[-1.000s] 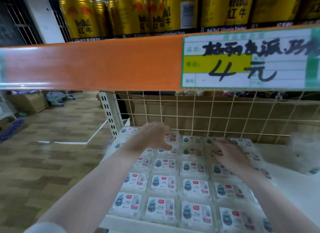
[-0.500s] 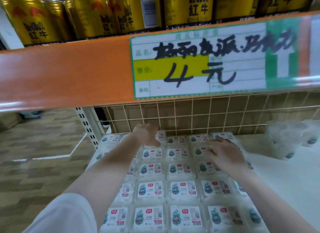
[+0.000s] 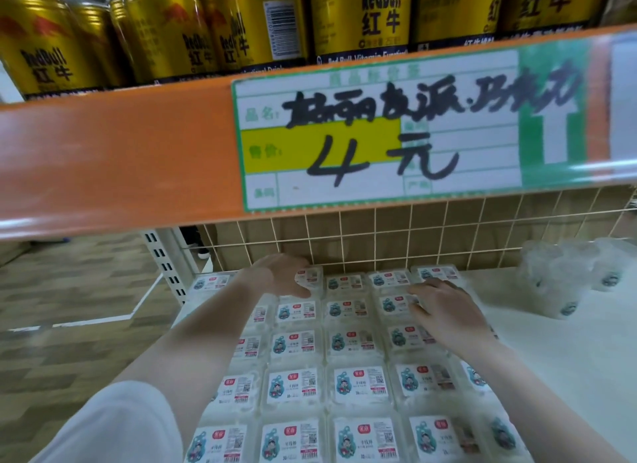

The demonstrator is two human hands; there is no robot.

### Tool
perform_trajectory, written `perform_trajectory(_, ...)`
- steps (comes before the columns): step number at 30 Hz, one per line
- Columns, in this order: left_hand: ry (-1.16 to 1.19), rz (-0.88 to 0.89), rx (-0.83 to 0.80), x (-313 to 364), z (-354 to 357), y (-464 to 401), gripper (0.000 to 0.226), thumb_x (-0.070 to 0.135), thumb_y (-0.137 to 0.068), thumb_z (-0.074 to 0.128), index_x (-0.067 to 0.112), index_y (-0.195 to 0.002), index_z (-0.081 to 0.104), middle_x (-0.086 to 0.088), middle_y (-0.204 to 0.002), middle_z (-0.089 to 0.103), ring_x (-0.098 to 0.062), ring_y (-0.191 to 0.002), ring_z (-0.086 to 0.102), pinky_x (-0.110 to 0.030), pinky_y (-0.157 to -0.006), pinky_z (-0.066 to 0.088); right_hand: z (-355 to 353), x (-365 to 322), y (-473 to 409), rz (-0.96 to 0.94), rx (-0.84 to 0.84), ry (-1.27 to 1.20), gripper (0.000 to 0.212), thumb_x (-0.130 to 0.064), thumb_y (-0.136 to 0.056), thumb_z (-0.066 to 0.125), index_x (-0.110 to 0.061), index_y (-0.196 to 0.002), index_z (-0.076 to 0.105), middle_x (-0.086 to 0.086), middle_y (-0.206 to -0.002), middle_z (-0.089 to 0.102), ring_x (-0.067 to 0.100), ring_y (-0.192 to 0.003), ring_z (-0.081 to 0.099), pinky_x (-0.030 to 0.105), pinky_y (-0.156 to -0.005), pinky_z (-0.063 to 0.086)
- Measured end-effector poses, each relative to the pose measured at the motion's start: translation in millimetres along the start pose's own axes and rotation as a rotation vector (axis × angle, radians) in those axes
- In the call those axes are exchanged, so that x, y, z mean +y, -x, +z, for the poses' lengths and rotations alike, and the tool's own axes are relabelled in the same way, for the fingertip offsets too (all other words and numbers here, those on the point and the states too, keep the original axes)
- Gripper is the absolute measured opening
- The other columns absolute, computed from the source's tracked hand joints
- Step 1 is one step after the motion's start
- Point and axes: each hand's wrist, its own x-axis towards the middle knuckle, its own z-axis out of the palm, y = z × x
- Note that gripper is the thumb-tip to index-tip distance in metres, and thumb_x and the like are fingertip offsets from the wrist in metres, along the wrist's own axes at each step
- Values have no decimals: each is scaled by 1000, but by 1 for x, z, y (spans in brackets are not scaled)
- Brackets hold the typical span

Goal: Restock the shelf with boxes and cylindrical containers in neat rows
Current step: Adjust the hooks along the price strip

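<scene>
Clear plastic boxes with white labels (image 3: 358, 383) lay in neat rows on the white lower shelf (image 3: 568, 352), where the left hand (image 3: 275, 276) seemingly gripped a back-row box (image 3: 308, 278) while the right hand (image 3: 448, 311) rested flat, fingers spread, on boxes nearby.

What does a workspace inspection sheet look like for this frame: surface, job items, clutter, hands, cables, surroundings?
Surface: white shelf board, bare at right.
Job's things: clear boxes with white labels, flat in neat rows; gold cans on the tier above.
Clutter: clear plastic packs loose at back right.
Hands: left hand on a back-row box; right hand flat on the boxes, holding nothing.
Cables: nothing seen.
Surroundings: orange shelf rail with price tag; wire grid back; wood-look floor.
</scene>
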Motion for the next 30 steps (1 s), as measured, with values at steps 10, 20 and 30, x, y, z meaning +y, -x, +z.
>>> perform_trajectory(10, 13, -4, -22, -6, -3, 3, 69, 46, -81, 68, 28, -140, 39, 3, -140, 48, -22, -126, 46, -36, -102, 40, -2, 4, 5, 9, -25, 0, 37, -32, -96, 44, -25, -132, 51, -4, -136, 49, 20, -121, 48, 33, -100, 37)
perform_trajectory(20, 7, -34, -26, -5, 0, 3, 79, 48, -81, 67, 27, -147, 28, 3, -149, 36, -22, -135, 37, -37, -110, 33, -1, 8, 6, -3, -33, -4, 34, -32, -96, 44, -26, -129, 54, -6, -131, 52, 19, -117, 49, 31, -98, 38)
perform_trajectory(30, 61, -80, 340, 29, 28, 66, 62, 44, -91, 54, 19, -144, 34, -1, -144, 40, -21, -133, 33, -37, -110, 32, -12, 37, 17, 165, 48, -43, 34, -30, -94, 48, -25, -126, 55, -2, -126, 55, 19, -111, 51, 30, -84, 44)
